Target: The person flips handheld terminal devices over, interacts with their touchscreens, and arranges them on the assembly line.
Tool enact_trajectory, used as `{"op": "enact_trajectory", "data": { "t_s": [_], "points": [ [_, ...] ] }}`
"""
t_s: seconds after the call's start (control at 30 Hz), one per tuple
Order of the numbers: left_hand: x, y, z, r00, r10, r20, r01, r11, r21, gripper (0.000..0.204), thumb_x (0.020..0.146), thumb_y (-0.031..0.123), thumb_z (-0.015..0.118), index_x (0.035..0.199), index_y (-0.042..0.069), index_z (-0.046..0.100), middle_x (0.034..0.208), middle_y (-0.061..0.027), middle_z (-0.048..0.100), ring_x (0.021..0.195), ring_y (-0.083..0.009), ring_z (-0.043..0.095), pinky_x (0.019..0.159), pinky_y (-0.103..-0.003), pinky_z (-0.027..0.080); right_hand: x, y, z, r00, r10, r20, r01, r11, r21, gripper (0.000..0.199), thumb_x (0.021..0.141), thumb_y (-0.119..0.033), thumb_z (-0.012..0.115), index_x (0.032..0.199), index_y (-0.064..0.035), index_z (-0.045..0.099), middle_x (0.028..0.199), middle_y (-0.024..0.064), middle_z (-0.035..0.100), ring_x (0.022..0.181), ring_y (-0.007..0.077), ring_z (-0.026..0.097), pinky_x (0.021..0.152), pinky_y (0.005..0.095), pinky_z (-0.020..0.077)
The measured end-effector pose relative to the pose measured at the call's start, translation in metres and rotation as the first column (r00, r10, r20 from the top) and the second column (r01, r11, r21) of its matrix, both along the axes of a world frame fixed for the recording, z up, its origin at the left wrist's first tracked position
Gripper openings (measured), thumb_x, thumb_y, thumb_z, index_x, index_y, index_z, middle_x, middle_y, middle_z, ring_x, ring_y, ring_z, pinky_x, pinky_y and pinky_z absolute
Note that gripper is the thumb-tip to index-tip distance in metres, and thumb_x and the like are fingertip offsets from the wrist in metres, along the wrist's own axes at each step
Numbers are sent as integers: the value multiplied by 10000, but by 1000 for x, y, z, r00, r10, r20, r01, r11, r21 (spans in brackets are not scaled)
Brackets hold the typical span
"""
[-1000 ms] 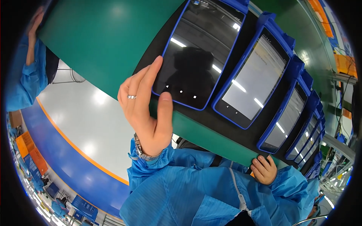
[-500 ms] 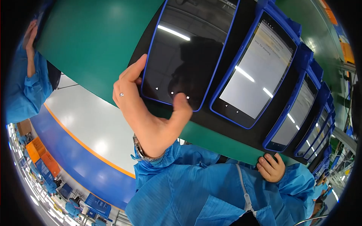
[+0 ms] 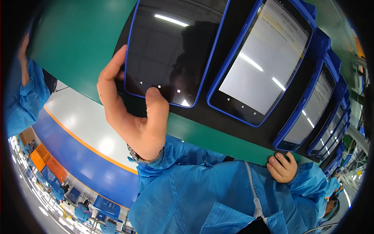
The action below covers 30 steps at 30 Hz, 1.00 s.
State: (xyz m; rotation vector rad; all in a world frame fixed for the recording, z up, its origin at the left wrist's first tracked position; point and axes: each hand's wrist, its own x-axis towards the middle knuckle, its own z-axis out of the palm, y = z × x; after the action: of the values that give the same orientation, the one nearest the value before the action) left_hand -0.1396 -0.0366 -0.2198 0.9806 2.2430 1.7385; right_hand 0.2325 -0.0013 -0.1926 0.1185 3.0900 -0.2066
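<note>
My left hand [image 3: 134, 121] is at the lower left corner of a blue-framed handheld touchscreen device [image 3: 171, 50]. Its fingers curl at the device's left edge, and the thumb is bent over the bottom bezel just under the round button. That screen is dark apart from the button icons and reflections. To its right, a second device of the same kind [image 3: 261, 62] shows a pale screen with a few text lines. My right hand [image 3: 282, 167] rests at the green table's near edge [image 3: 218, 136], fingers loosely bent over the rim, nothing visible in them.
More blue-framed devices [image 3: 311, 105] stand in a row to the right on a black mat [image 3: 206, 99]. Far left, another person's blue sleeve and hand [image 3: 24, 66] reach the table's end. Orange and blue bins [image 3: 48, 163] lie beyond the pale floor.
The view has shifted, moving the devices leftward in the picture. My left thumb has gone from near the square icon to beneath the round one. Text on the second device's screen has changed.
</note>
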Motion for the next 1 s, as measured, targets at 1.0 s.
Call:
{"op": "enact_trajectory", "data": {
  "t_s": [1.0],
  "points": [
    [11,6,4,996,-1,91,-3,999,52,560,646,85,443,1187,-52,478,1120,-121,496,994,-187,425,937,-290,296,1,7,4,998,59,15,-60,997,51,264,849,-214,597,1111,-192,579,1232,-2,543,1184,188,473,995,368,324]
  ]
}}
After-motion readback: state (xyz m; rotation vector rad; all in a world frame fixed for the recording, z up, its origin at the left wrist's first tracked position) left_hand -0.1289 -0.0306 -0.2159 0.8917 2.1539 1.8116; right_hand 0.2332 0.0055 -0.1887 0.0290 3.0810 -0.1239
